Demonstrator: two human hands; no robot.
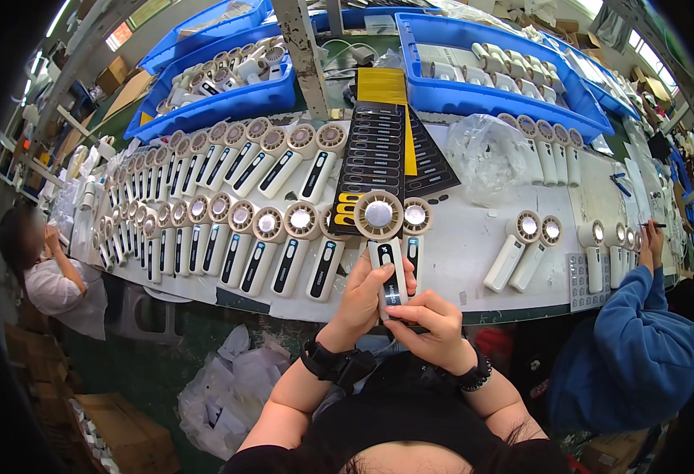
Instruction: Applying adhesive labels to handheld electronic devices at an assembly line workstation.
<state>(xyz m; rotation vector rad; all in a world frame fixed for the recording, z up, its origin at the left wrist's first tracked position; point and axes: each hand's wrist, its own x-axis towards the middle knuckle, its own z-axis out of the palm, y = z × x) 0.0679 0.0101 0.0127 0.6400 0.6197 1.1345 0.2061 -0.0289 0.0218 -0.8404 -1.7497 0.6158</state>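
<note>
A white handheld fan point(379, 216) with a round beige head stands upright in front of me over the table's near edge. Its handle carries a dark glossy front strip. My left hand point(358, 299) is closed round the handle, with the thumb lying on the strip. The fingers of my right hand point(435, 325) pinch the lower end of the same handle. Just behind the fan lie sheets of black strip labels point(372, 150) with yellow backing, partly covered by its head. Another fan point(416, 217) lies right beside it.
Two long rows of fans point(240, 217) cover the table's left side. More fans point(521, 237) and a clear plastic bag point(489, 154) lie to the right. Blue bins point(505, 99) line the back around a metal post point(301, 63). Co-workers sit at left point(59, 268) and right point(631, 347).
</note>
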